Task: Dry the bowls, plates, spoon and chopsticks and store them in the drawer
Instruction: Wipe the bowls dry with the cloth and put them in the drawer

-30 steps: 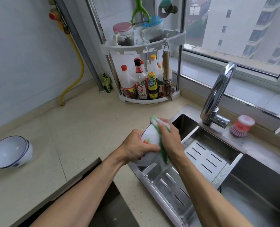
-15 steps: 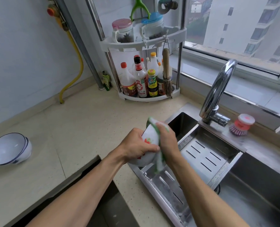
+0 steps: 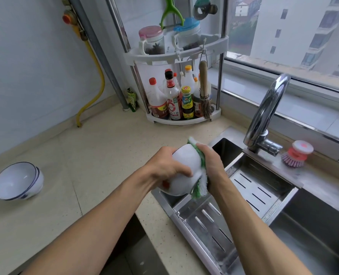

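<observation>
Left hand around bowl

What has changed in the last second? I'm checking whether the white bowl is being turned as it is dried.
The white bowl with a red mark has been turned in the left hand: its outer wall now faces the camera, the red mark lower down. The right hand still presses the green and white cloth against it. The blue-rimmed bowls stayed on the beige counter.

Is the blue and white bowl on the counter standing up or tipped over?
Tipped over. The blue-rimmed bowl lies on its side on the counter, its opening facing sideways.
</observation>
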`<state>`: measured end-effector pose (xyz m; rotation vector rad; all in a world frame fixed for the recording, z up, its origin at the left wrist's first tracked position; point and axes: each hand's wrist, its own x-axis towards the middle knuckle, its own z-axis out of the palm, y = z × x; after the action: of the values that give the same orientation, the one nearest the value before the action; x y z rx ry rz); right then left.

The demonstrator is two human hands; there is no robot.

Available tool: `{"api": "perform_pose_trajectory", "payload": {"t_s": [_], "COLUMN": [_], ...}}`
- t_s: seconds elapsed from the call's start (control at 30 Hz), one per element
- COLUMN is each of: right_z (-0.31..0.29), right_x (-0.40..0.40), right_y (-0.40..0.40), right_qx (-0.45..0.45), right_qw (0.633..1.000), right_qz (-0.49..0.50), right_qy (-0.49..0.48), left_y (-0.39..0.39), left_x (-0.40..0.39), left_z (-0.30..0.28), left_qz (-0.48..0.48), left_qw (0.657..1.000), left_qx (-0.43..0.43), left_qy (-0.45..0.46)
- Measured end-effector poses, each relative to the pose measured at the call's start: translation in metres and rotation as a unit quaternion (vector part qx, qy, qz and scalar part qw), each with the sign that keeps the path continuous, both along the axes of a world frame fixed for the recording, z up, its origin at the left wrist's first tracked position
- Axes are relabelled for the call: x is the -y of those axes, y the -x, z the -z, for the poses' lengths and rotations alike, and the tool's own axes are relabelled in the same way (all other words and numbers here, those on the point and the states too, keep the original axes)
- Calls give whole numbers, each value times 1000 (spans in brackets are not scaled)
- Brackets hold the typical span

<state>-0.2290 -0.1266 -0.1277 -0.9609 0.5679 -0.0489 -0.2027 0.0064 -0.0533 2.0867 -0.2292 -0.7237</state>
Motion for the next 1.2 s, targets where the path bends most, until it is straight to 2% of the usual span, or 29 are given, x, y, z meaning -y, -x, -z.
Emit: {"api": "perform_pose_trajectory", "payload": {"t_s": [0.1, 0.17, 0.2, 0.27, 0.33, 0.43, 0.5, 0.53, 0.6, 0.63, 0.7, 0.77, 0.8, 0.83, 0.87, 0.93, 1.0, 1.03, 1.13, 1.2], "right_z": [-3, 4, 6, 11, 8, 1, 0, -1, -3, -2, -1, 5, 7, 6, 7, 1, -3, -3, 3, 4], "right_x": [-16, -28, -29, -20, -14, -28, -33, -31, -18, -15, -22, -38, -43, -43, -38, -22, -14, -15, -18, -16], "right_y": [3, 11, 14, 9, 2, 7, 13, 12, 5, 2, 2, 7, 10, 11, 8, 4, 9, 11, 15, 14], "right_qx": [51, 89, 89, 36, -2, 50, 67, 48, -6, -20, 9, 63, 79, 77, 52, -11, -34, -22, 29, 32], "right_qw": [976, 952, 951, 972, 982, 951, 941, 951, 982, 985, 971, 932, 919, 924, 943, 994, 991, 981, 965, 965], "right_qz": [24, 9, 14, 59, 52, 28, 15, 18, 8, 3, -8, -16, -16, -4, 17, 7, -47, -63, -42, -33], "right_qy": [208, 294, 296, 223, 182, 304, 332, 304, 188, 171, 239, 358, 385, 376, 327, 109, -120, -184, -257, -257], "left_y": [1, 4, 6, 10, 13, 9, 11, 13, 16, 16, 13, 9, 9, 11, 14, 16, 16, 16, 13, 9], "left_x": [2, -1, -2, -3, -3, -4, -7, -9, -11, -12, -13, -14, -15, -15, -16, -20, -21, -20, -18, -19], "left_z": [8, 11, 10, 11, 13, 15, 16, 16, 19, 21, 23, 25, 25, 25, 24, 22, 17, 15, 8, 4], "left_qz": [-52, -51, -47, -32, -44, -88, -87, -80, -78, -82, -97, -93, -86, -74, -64, -54, -31, -24, -13, 16], "left_qw": [998, 997, 997, 998, 997, 993, 992, 993, 994, 993, 991, 991, 992, 993, 994, 993, 989, 985, 981, 986], "left_qx": [9, 12, 12, 27, 39, 24, 19, 21, 32, 34, 32, 29, 29, 28, 27, 39, 54, 55, 40, 24], "left_qy": [42, 60, 61, 49, 40, 79, 88, 85, 75, 76, 91, 88, 84, 84, 87, 103, 138, 161, 192, 163]}}
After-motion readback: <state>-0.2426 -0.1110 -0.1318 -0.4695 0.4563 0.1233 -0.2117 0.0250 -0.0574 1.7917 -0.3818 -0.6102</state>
